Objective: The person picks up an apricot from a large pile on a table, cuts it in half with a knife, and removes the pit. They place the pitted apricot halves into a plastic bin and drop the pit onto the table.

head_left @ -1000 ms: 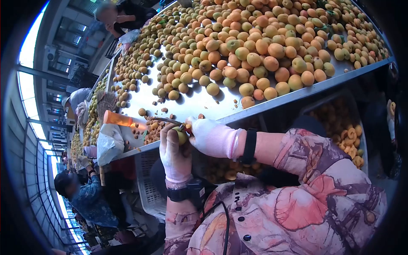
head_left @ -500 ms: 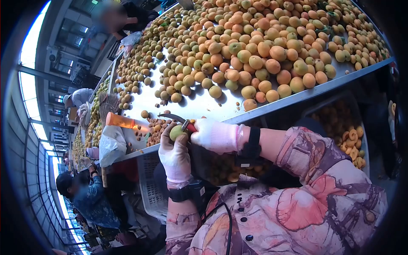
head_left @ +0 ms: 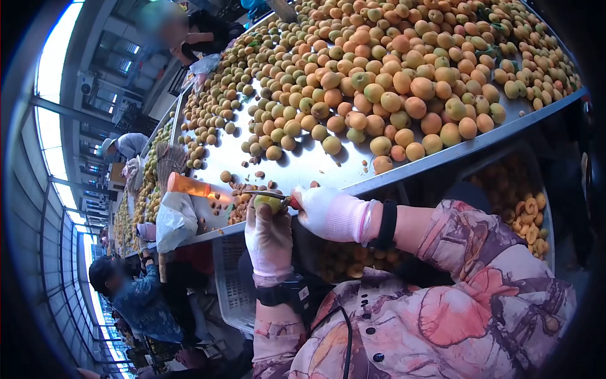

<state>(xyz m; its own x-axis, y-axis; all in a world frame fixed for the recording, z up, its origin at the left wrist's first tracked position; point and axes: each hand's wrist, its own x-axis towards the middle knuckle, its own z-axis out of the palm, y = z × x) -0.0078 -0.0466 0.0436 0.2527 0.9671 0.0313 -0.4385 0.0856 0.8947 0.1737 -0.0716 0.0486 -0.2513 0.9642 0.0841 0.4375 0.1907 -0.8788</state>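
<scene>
My left hand [head_left: 270, 245], in a white glove, is closed around a greenish apricot [head_left: 267, 203] just off the table's near edge. My right hand [head_left: 329, 213], gloved too, grips a knife [head_left: 295, 203] with a red handle and a narrow, curved blade. The blade lies across the upper side of the apricot, against its skin as far as I can see. How deep it sits in the fruit cannot be made out. Just beyond my hands, brown pits [head_left: 238, 201] are piled on the metal table [head_left: 303, 165].
A large heap of apricots [head_left: 391, 82] covers much of the table. An orange cup [head_left: 187, 184] lies near a white plastic bag [head_left: 177, 222]. Below are a white crate [head_left: 230, 278] and a bin of cut apricots [head_left: 525, 211]. A co-worker [head_left: 142, 294] sits at left.
The knife has come down from pointing past the apricot to lying flat across its top. My left hand has turned the fruit slightly. The whole view has shifted a little.
</scene>
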